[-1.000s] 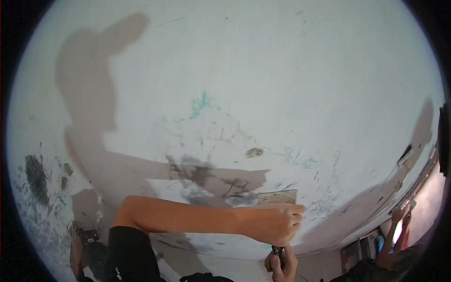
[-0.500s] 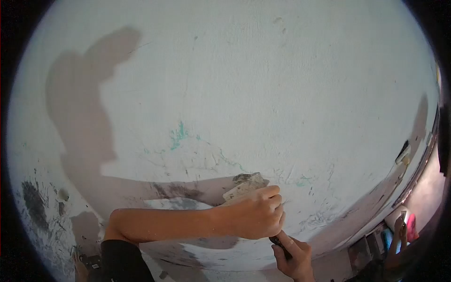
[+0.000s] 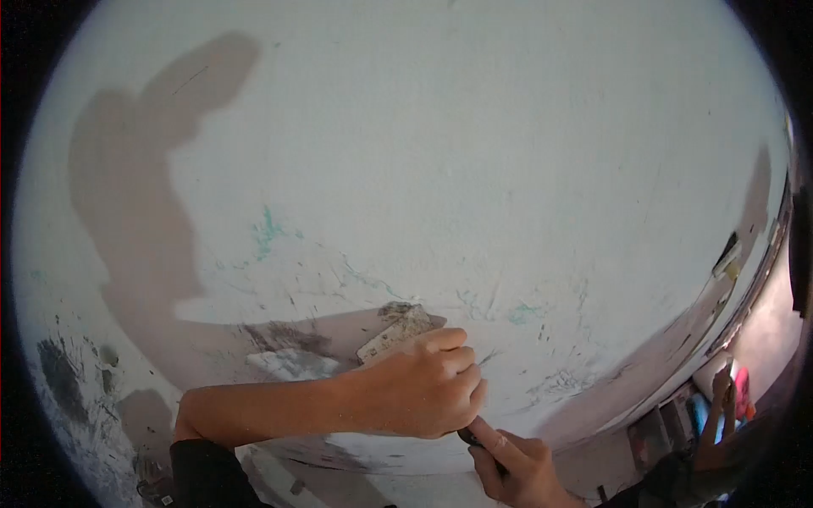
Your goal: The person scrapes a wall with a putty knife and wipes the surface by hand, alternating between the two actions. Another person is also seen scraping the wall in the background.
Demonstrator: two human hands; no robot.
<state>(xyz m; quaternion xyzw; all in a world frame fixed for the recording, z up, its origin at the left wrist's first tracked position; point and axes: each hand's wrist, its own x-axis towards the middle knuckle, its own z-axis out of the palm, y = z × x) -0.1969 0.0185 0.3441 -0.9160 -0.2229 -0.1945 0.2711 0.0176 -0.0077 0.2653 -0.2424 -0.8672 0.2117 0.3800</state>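
Observation:
Both my hands are closed around a scraper point(image 3: 391, 334) held against the white wall point(image 3: 474, 152). Its wide, plaster-smeared blade points up and to the left, touching or very near the surface. My left hand point(image 3: 423, 385) makes a fist over the tool just below the blade, its arm reaching across from the left. Lower down, my right hand point(image 3: 521, 466) wraps the dark end of the handle, thumb and forefinger along it. The middle of the tool is hidden by my left fist. Around the blade, the wall has dark stains, cracks and teal paint marks point(image 3: 267, 233).
A small fitting point(image 3: 727, 254) juts from the wall at the right. Beyond it, another person's forearm point(image 3: 710, 427) shows beside a red item point(image 3: 743, 389) and stacked belongings point(image 3: 660, 436). Dark patches point(image 3: 63, 381) mark the lower left wall. My shadow falls across the left side.
The view has swung slightly, so wall marks, hands and scraper all sit farther left. My grip on the scraper is the same, and the blade stays by the same cracked patch.

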